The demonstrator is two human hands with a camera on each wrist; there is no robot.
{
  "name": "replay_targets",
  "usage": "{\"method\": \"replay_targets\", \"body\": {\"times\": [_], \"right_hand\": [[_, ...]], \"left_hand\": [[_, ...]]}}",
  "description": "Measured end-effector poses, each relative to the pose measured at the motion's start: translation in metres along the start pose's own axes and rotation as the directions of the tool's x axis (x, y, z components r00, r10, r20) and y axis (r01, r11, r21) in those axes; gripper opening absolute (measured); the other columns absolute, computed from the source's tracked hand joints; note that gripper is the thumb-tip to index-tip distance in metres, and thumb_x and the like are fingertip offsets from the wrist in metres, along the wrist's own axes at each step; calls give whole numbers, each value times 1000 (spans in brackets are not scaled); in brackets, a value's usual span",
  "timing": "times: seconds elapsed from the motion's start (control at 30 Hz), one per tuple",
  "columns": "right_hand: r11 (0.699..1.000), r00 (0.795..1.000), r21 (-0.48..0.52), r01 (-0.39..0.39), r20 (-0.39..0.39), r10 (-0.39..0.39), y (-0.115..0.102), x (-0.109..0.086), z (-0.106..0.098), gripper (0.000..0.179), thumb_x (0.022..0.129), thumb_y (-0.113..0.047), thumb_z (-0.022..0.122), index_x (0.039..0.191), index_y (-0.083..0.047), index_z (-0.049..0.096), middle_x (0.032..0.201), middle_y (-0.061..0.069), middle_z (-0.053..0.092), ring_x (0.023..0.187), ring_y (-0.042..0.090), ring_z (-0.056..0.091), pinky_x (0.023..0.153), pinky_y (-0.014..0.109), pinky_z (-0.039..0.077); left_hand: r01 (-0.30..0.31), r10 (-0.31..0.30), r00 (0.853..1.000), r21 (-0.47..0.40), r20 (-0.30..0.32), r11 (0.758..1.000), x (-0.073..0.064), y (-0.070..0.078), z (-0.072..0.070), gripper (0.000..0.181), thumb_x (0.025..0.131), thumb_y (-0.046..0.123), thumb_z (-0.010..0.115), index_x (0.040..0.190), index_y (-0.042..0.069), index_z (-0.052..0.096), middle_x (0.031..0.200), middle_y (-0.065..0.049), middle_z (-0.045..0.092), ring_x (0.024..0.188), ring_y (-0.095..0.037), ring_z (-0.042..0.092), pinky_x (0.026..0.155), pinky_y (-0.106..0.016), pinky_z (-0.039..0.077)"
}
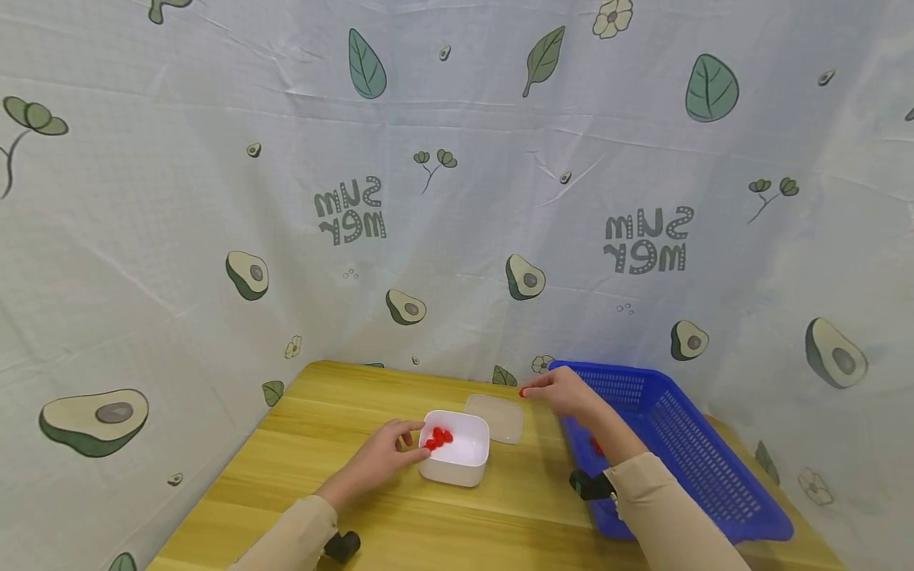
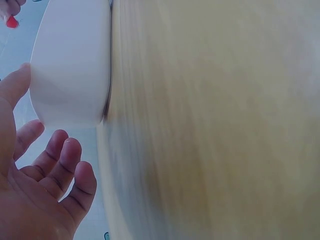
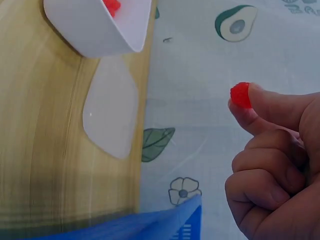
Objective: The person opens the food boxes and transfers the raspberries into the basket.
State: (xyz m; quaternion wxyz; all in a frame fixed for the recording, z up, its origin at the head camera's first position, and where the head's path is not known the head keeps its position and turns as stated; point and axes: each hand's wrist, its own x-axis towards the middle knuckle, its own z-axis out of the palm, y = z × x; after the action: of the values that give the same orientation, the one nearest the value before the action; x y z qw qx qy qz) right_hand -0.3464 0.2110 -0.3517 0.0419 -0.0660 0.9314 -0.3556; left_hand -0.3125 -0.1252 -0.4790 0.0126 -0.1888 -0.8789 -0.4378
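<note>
The thumb and forefinger of my left hand (image 1: pixel 386 456) rest at the left rim of a small white box (image 1: pixel 457 474), its other fingers loosely bent in the left wrist view. Several small red pieces (image 1: pixel 439 437) lie inside, towards the box's left side. My right hand (image 1: pixel 567 392) is raised beyond the box, near the back left corner of a blue plastic basket (image 1: pixel 685 452). Between thumb and forefinger it pinches a small red bumpy piece (image 3: pixel 241 95), its other fingers curled into the palm.
A translucent flat lid (image 1: pixel 497 418) lies on the wooden table (image 1: pixel 343 396) behind the box. Inside the blue basket, more red (image 1: pixel 596 446) shows beside the right forearm. A printed curtain (image 1: pixel 457 238) hangs along the table's back and sides.
</note>
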Motion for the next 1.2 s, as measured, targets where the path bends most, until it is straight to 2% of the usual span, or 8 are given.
{"method": "replay_targets", "body": {"times": [0.17,0.43,0.53,0.6,0.7,0.8,0.93,1.2], "right_hand": [[997,998,57,-49,-23,51,20,-3,-17,33,94,-23,70,117,0,74,102,15,65,45,11,24,45,26,27],[996,997,54,-68,-38,71,44,-14,-36,36,97,-19,66,122,5,69,97,13,67,44,11,25,48,30,32],[997,995,-1,-74,-59,74,53,-15,-41,34,97,-20,67,118,6,71,101,19,70,59,15,47,66,41,50],[996,994,-26,-84,-75,82,59,-15,-42,33,96,-20,67,115,8,71,113,25,68,73,27,55,83,52,51],[994,991,-44,-101,-90,97,69,-14,-45,32,96,-19,67,112,9,72,117,29,66,97,40,59,94,60,47],[992,988,-22,-128,-92,125,80,-15,-46,32,96,-17,67,111,11,71,96,23,68,82,33,60,77,45,53],[986,984,40,-160,-77,162,91,-18,-47,33,95,-14,67,111,14,68,64,2,48,50,11,34,49,27,34],[985,983,48,-167,-73,170,104,-22,-47,29,93,-10,68,105,16,69,59,-1,42,45,7,26,46,24,28]], "left_hand": [[-4,4,1000,2,-1,1000,1,-1,2,56,93,38,73,139,9,60,103,-3,56,88,-18,51,71,-29,45],[-5,5,1000,-4,0,1000,1,-2,2,57,92,39,73,139,9,60,102,-3,56,88,-18,50,71,-29,45],[-2,2,1000,0,1,1000,1,-2,2,57,92,38,73,139,9,60,102,-2,56,88,-18,50,71,-29,45],[1,-1,1000,-4,1,1000,1,-1,1,56,93,37,73,139,9,59,102,-3,55,88,-19,50,71,-29,45],[3,-3,1000,-8,2,1000,0,-1,1,56,93,37,73,139,9,59,102,-3,55,88,-19,50,71,-29,44],[3,-3,1000,-6,2,1000,1,-2,1,56,93,38,72,139,9,59,102,-3,55,88,-19,51,71,-29,45],[2,-2,1000,0,3,1000,1,-3,1,56,92,39,73,139,10,59,102,-2,56,88,-19,51,71,-29,44],[-3,4,1000,-4,2,1000,2,-2,1,56,93,38,73,139,9,59,102,-2,56,88,-19,50,71,-29,44]]}}
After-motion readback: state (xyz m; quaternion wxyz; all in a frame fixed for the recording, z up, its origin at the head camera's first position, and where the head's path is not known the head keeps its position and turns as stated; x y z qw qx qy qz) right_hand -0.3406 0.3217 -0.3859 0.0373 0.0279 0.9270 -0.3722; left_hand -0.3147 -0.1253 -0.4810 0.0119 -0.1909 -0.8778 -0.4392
